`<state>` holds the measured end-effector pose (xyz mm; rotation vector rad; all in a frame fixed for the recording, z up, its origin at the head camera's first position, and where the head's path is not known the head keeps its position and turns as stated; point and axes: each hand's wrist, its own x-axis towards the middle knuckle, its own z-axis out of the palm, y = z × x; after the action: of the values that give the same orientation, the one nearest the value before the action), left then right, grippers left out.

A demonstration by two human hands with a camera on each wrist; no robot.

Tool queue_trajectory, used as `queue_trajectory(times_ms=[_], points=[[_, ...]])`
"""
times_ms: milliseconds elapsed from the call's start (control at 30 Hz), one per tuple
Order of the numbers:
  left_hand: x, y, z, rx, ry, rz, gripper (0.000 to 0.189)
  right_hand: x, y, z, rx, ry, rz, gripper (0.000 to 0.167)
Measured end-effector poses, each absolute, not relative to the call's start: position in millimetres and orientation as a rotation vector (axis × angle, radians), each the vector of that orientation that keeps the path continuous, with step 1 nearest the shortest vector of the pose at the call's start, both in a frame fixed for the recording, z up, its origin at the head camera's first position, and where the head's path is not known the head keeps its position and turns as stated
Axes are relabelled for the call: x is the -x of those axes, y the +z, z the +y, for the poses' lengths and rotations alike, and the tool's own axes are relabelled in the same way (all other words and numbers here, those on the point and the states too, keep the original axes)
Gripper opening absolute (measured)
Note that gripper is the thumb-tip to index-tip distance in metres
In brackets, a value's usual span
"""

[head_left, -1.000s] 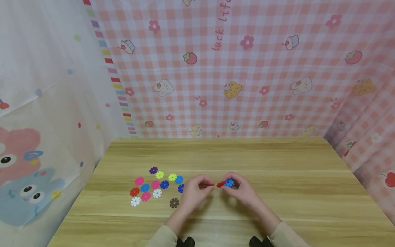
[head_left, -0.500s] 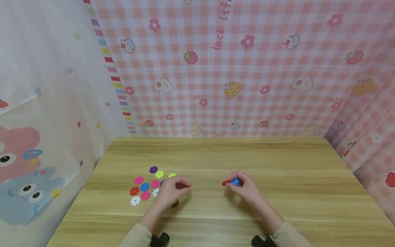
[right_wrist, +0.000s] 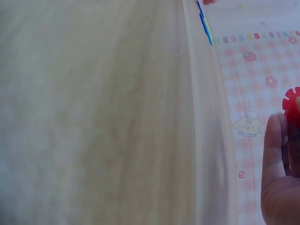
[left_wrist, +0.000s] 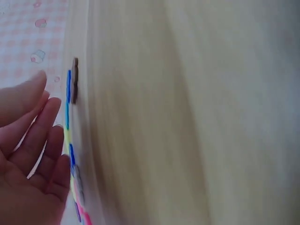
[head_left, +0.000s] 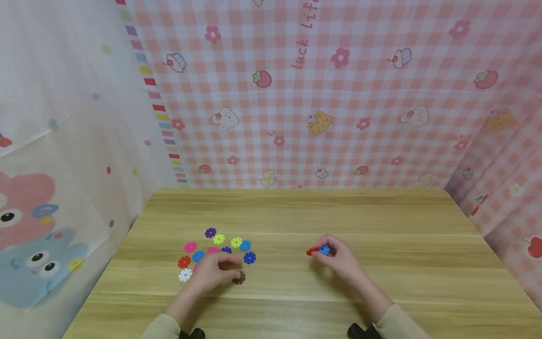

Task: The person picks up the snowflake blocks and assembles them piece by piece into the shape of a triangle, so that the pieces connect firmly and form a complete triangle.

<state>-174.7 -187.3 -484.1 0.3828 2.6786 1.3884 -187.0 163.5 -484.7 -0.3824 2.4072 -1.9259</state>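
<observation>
In the head view my left hand (head_left: pixel 211 274) hovers over the scattered notched discs, thumb and fingers apart. Its thumb tip overlaps the brown disc (head_left: pixel 240 279); the left wrist view shows the hand (left_wrist: pixel 35 161) holding nothing, with the brown disc (left_wrist: pixel 75 80) beyond the fingertips. My right hand (head_left: pixel 342 258) pinches a red notched disc (head_left: pixel 311 251) and a blue notched disc (head_left: pixel 324 249), which look joined. The red disc (right_wrist: pixel 291 104) shows at the right edge of the right wrist view; the blue one is hidden there.
Several flat discs lie on the left of the wooden table (head_left: pixel 381 212), among them a purple disc (head_left: pixel 210 232), a dark blue disc (head_left: pixel 250 257) and a white disc (head_left: pixel 185 275). My left hand covers some. A pink checked cloth (head_left: pixel 271 108) hangs behind the table.
My left hand has moved left, away from the right hand, and down over the discs. The right hand has shifted slightly right, still pinching the red and blue discs.
</observation>
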Motion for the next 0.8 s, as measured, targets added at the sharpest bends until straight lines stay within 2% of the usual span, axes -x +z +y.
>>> queue_trajectory(times_ms=[500, 800], points=[[186.4, -493.2, -205.3, -0.868, 1.032, 2.787, 0.040, 185.8, -482.7, 162.5, 0.397, -1.852, 2.417, 0.013], [191.6, -495.0, -202.8, -0.913, 0.939, 2.776, 0.036, 186.8, -482.1, 161.0, 0.403, -1.846, 2.422, 0.013]])
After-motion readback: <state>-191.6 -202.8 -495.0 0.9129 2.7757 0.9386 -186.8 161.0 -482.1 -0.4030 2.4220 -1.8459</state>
